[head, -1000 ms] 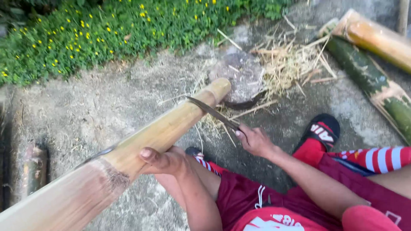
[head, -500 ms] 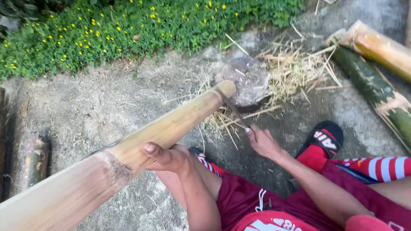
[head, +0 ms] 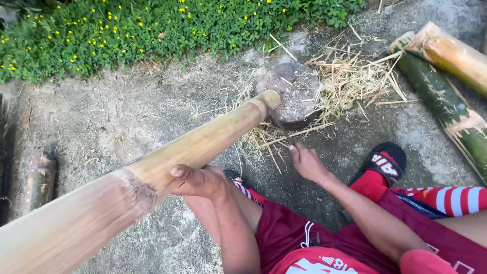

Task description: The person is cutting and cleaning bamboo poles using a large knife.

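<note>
A long pale bamboo pole (head: 203,144) runs from the lower left up to a round stone block (head: 294,94), with its far tip resting on the block. My left hand (head: 200,181) grips the pole from underneath at mid-length. To the right of the pole, my right hand (head: 306,163) is low over the ground with its fingers curled around a knife handle. The blade is hidden behind the pole's tip. My legs in dark red shorts (head: 304,238) are folded below.
Dry bamboo shavings (head: 350,83) lie around the block. Two thick bamboo sections, one green (head: 446,109) and one yellowish (head: 454,53), lie at the right. Low plants with yellow flowers (head: 152,30) border the concrete. A short log (head: 38,180) lies at left. My foot wears a black-and-red sandal (head: 383,162).
The knife blade was across the pole's tip one second ago. My right hand has drawn it down and back, so it is now out of sight. The pole stays on the block.
</note>
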